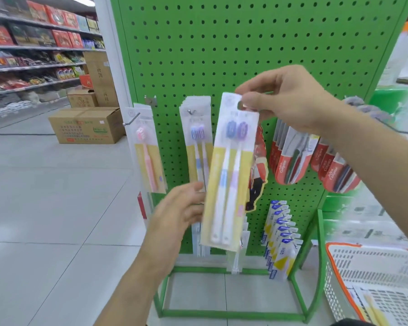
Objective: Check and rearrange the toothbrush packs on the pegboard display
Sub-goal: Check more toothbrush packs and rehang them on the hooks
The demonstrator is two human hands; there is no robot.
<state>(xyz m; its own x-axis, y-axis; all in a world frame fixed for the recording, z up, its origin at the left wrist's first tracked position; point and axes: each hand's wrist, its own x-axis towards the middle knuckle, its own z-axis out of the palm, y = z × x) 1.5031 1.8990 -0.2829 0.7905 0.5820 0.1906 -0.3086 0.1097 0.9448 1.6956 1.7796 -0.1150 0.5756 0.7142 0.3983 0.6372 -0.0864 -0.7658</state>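
A twin toothbrush pack (231, 175) with a blue and a purple brush on a yellow card hangs in front of the green pegboard (245, 43). My right hand (290, 100) pinches its top edge by the hanging hole. My left hand (181, 208) touches the pack's lower left edge with relaxed fingers. Behind it, a stack of the same twin packs (196, 137) hangs on a hook. A pink single-brush pack (146, 149) hangs further left on a long peg.
Red Colgate packs (290, 158) hang at the right, blue-and-white packs (280, 238) lower down. A white basket with an orange rim (344, 278) stands at the lower right. Cardboard boxes (87, 125) sit on the floor at the left, by stocked shelves (33, 55).
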